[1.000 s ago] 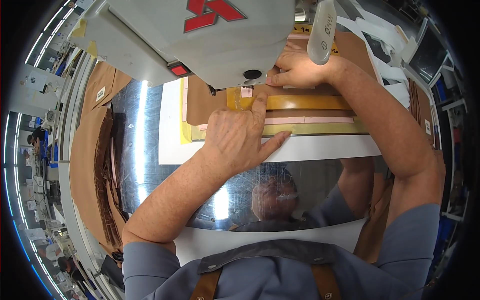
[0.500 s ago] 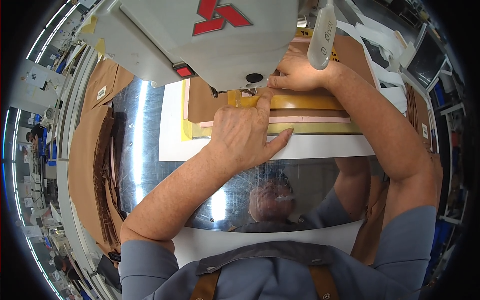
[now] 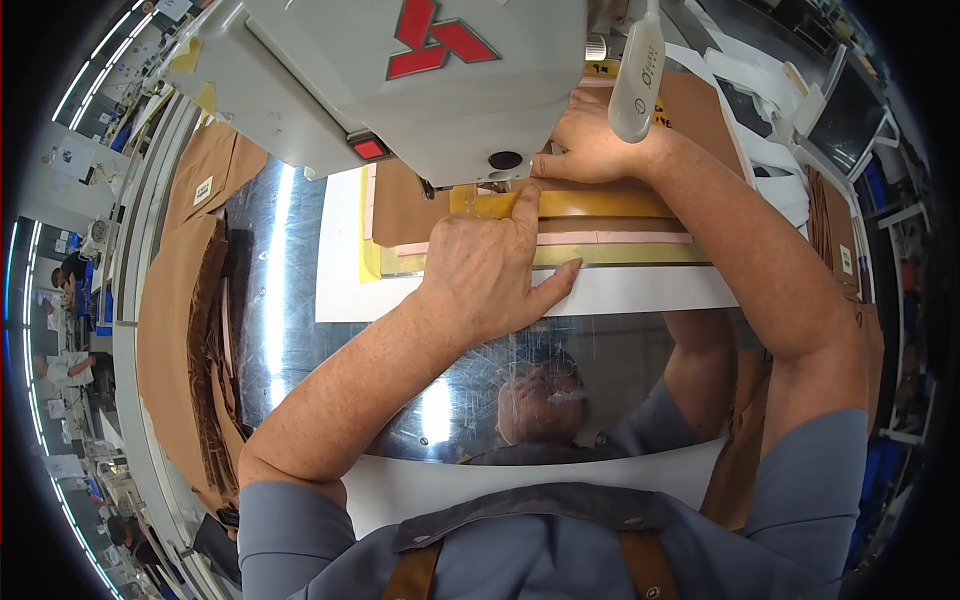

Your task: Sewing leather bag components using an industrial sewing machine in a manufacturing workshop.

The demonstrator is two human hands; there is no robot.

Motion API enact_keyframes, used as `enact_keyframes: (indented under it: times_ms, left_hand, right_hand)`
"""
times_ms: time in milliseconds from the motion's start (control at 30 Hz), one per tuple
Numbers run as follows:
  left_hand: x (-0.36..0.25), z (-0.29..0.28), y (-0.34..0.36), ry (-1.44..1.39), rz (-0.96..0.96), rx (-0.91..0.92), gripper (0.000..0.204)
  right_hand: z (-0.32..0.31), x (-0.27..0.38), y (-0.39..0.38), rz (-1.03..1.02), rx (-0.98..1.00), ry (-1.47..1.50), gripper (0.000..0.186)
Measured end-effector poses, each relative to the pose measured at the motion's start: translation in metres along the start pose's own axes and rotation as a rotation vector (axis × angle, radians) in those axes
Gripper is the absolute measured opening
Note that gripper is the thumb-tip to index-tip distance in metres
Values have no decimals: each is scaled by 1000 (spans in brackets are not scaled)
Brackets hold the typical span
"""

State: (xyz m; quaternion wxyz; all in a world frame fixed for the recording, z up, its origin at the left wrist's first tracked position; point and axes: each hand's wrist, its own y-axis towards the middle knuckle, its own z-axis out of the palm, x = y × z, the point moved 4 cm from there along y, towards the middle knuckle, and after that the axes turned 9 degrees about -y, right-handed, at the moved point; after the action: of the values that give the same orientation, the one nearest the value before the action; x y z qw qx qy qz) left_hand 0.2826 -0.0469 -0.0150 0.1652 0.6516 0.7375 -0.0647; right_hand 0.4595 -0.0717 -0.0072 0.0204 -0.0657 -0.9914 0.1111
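Note:
Both my hands rest on a layered sewing template under the head of a grey sewing machine [image 3: 450,110]. A brown fabric panel [image 3: 410,205] lies in the template, with an amber strip [image 3: 600,204] across it, and pink and yellow strips along its near edge. My left hand [image 3: 480,265] presses on the near side, index finger stretched toward the needle area and thumb spread to the right. My right hand [image 3: 595,140] lies on the far side of the amber strip, thumb apart, its fingertips partly hidden behind the machine. Neither hand holds anything visible. The needle is mostly hidden.
A shiny metal table plate [image 3: 550,380] lies under the white sheet [image 3: 350,295] of the template. Brown fabric pieces [image 3: 175,350] are stacked on the left. A white lamp [image 3: 632,90] hangs above my right hand. A dark screen [image 3: 850,115] stands at the far right.
The template with the brown panel has slid slightly left under the machine head. My hands have kept their places on it, the right one shifting a little left too.

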Motion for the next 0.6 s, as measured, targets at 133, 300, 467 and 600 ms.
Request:
enact_keyframes:
  times_ms: [133, 300, 467, 600]
  left_hand:
    - [-3, -1, -4, 30, 53, -62, 75]
    - [-8, -3, -13, 19, 26, 5, 72]
    - [-15, -18, -25, 148, 219, -256, 76]
    - [-17, -16, -39, 177, 189, -173, 78]
  right_hand:
    - [-11, 4, -4, 16, 21, -41, 85]
    - [-12, 10, -14, 19, -32, -73, 84]
    - [17, 3, -25, -98, -506, -87, 66]
    - [7, 10, -28, -71, -356, -13, 59]
